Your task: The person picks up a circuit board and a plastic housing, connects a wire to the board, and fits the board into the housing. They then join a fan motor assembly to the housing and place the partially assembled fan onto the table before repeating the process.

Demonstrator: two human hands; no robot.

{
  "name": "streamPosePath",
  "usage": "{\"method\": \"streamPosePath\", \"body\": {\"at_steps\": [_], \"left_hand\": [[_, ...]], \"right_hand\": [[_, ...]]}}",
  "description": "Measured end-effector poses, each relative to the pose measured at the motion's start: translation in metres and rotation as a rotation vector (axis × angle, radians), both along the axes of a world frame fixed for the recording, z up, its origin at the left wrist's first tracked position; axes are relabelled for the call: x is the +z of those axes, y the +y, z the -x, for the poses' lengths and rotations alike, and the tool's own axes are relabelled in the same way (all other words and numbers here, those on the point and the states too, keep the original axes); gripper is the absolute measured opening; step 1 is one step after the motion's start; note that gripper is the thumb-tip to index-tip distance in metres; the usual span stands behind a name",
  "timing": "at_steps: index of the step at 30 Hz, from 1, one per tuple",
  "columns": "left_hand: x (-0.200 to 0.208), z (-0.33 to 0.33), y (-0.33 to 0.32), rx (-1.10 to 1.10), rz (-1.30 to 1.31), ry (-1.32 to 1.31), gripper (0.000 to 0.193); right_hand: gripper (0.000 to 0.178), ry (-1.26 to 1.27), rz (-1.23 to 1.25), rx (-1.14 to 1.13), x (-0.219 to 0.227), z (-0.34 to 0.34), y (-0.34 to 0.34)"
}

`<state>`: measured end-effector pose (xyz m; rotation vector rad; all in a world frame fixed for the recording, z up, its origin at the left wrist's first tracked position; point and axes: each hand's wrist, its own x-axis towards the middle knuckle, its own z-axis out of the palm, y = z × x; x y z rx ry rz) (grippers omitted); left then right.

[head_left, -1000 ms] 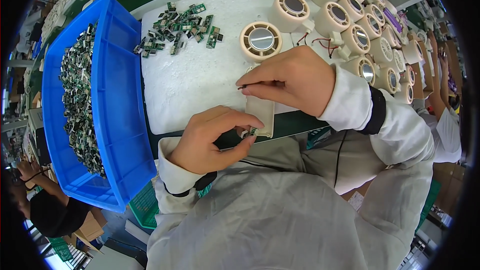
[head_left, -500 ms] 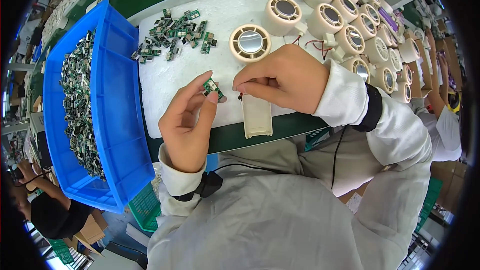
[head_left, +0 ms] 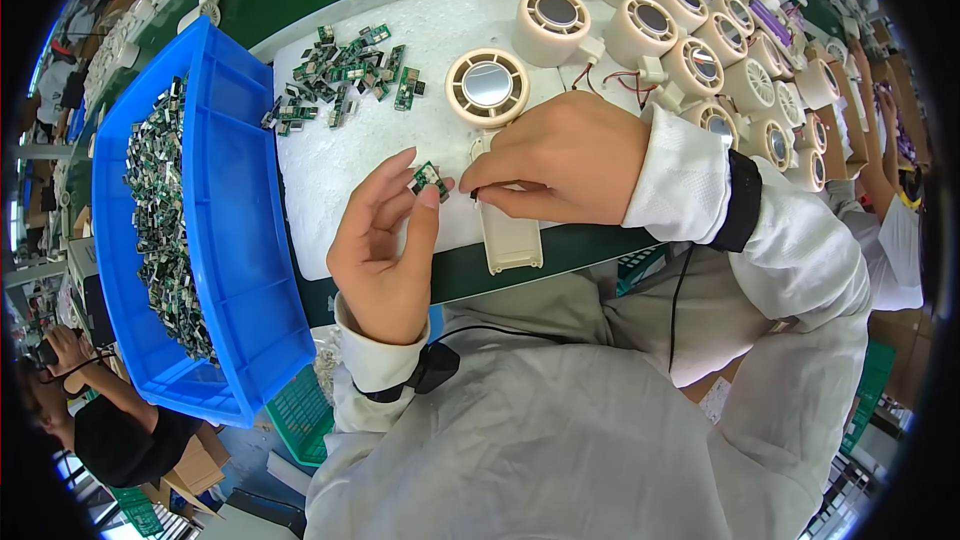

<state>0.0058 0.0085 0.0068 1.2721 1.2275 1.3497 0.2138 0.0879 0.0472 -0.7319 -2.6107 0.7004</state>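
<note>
Between the thumb and fingertips of my left hand (head_left: 385,255) is a small green circuit board (head_left: 427,179). My right hand (head_left: 570,155), just to the right of it, pinches a small dark plug (head_left: 474,197), whose lead is mostly hidden by the fingers. Beneath that hand lies a cream handheld fan; its round head (head_left: 488,86) with a silver centre points away from me. The fan's open, hollow handle (head_left: 513,240) reaches toward me over the table edge. The plug and the board are close, with a narrow gap between them.
A blue bin (head_left: 240,220) full of circuit boards stands at the left. A loose pile of boards (head_left: 345,70) lies on the white foam sheet (head_left: 320,165). Several more cream fans (head_left: 645,25) with red and black leads crowd the far right. Other people work at both sides.
My left hand has moved slightly right and turned the board, bringing it nearer to the plug. My right hand keeps its pinch. The whole view has shifted a little.
</note>
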Motion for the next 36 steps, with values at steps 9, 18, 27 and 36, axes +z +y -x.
{"method": "streamPosePath", "body": {"at_steps": [9, 18, 27, 36], "left_hand": [[0.004, -0.003, -0.001, -0.022, 0.027, -0.139, 0.034], [0.007, -0.004, 0.003, -0.042, 0.079, -0.090, 0.034], [0.005, -0.003, 0.004, -0.070, 0.104, -0.144, 0.036], [-0.001, 0.000, 0.004, -0.094, 0.035, -0.143, 0.029]], "right_hand": [[0.017, 0.133, 0.150, -0.148, -0.004, 0.009, -0.004], [0.017, 0.069, 0.027, -0.275, -0.004, 0.015, -0.015], [0.016, 0.112, 0.014, -0.331, -0.002, 0.016, -0.019], [0.015, 0.153, 0.100, -0.319, 0.000, 0.014, -0.018]]}}
